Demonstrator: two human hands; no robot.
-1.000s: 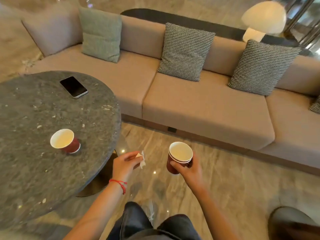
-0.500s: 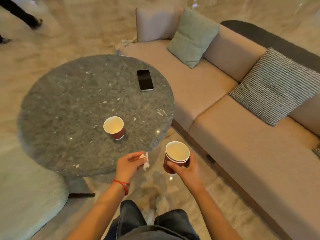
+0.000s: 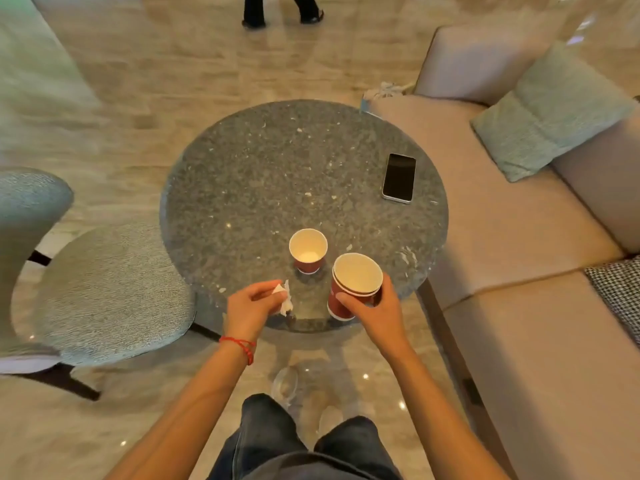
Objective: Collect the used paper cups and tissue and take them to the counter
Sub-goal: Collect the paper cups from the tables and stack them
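Note:
A red paper cup with a white inside stands upright on the round grey stone table, near its front edge. My right hand grips a stack of red paper cups, held just right of the standing cup and over the table's rim. My left hand pinches a crumpled white tissue above the front edge, a little left of and below the standing cup.
A black phone lies on the table's right side. A beige sofa with a green cushion runs along the right. A grey chair stands at the left. Another person's legs are on the marble floor beyond.
My view has swung left, so the table now lies straight ahead. Both hands moved from over the floor to above the table's front edge, close to the standing cup.

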